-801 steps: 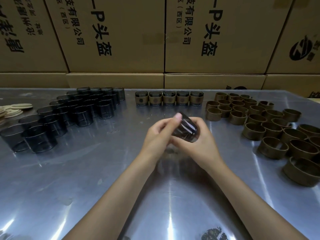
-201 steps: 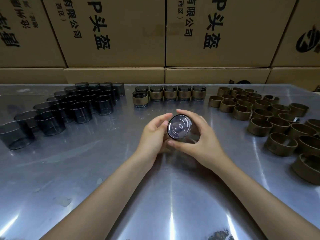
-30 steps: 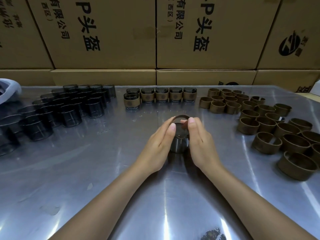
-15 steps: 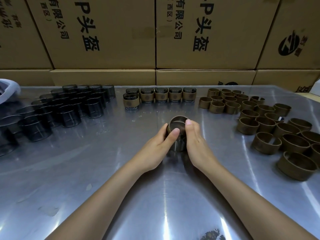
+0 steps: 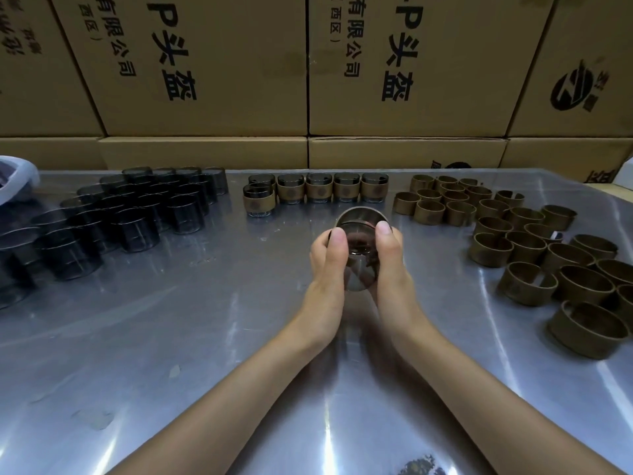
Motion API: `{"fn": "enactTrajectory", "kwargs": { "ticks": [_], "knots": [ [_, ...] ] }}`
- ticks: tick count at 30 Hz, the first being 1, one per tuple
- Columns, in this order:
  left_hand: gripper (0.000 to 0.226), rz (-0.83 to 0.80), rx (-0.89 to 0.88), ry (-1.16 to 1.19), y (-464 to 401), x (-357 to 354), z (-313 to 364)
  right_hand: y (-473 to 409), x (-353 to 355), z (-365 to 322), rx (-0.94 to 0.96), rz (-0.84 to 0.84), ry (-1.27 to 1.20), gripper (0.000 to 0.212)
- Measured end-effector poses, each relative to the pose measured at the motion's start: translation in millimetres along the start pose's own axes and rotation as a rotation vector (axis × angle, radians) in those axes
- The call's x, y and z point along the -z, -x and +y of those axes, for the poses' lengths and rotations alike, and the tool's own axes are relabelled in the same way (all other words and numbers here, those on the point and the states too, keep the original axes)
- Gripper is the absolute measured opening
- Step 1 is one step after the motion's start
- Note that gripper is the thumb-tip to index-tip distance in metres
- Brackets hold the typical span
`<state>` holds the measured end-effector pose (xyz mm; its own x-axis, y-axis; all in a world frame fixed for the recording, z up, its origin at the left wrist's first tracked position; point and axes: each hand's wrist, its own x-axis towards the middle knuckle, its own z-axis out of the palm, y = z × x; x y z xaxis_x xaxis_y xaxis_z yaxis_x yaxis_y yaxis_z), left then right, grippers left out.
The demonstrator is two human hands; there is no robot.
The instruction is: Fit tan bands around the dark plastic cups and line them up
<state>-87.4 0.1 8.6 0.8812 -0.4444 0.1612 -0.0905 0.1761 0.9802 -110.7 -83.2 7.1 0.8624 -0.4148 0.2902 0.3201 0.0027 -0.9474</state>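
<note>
1. Many bare dark cups (image 5: 137,214) stand massed at the table's (image 5: 171,337) far left.
2. Six banded cups (image 5: 318,188) stand at the back centre, five in a row, one just in front at the left end.
3. Left hand (image 5: 325,269) and right hand (image 5: 390,265), fingers curled, grip one cup (image 5: 359,255) between them at mid-table; a tan band (image 5: 363,214) sits at its far rim, thumbs against it.
4. Loose bands (image 5: 513,241) lie clustered at right.
</note>
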Motion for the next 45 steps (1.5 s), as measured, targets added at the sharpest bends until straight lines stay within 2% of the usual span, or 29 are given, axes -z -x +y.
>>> {"fn": "enactTrajectory", "kwargs": {
  "ticks": [4, 12, 25, 29, 33, 35, 38, 42, 45],
  "knots": [
    [0.095, 0.066, -0.066, -0.047, 1.8, -0.9, 0.4, 2.8, -0.7, -4.3, 0.02, 0.047, -0.017, 0.063],
    [0.095, 0.093, -0.06, 0.077, 1.5, 0.6, 0.5, 8.0, -1.5, -12.3, 0.013, 0.044, -0.063, 0.066],
    [0.083, 0.125, -0.043, 0.105, 5.1, -0.5, 1.6, 8.0, -0.4, -7.0, -0.016, 0.046, -0.099, 0.07],
    [0.075, 0.145, -0.053, 0.086, 4.4, 0.0, -1.3, 8.1, -1.6, -7.7, -0.061, 0.076, -0.122, 0.081],
    [0.071, 0.169, -0.029, 0.147, 2.5, 0.2, -4.4, 4.2, -0.6, -8.9, -0.131, 0.144, -0.269, 0.056],
    [0.071, 0.158, -0.014, 0.185, 0.9, 1.6, -2.5, 3.2, -1.8, -10.7, -0.167, 0.121, -0.282, 0.055],
    [0.067, 0.163, -0.031, 0.206, -3.0, 7.1, 4.0, 1.3, -2.2, -13.7, -0.24, 0.043, -0.418, 0.074],
    [0.065, 0.137, -0.095, 0.165, -9.0, 20.5, 13.1, -1.1, 6.2, -22.0, -0.433, -0.196, -0.439, 0.059],
    [0.058, 0.086, -0.036, 0.137, -12.2, 33.4, 17.2, -5.5, 17.3, -19.0, -0.477, -0.239, -0.433, 0.049]
  ]
}}
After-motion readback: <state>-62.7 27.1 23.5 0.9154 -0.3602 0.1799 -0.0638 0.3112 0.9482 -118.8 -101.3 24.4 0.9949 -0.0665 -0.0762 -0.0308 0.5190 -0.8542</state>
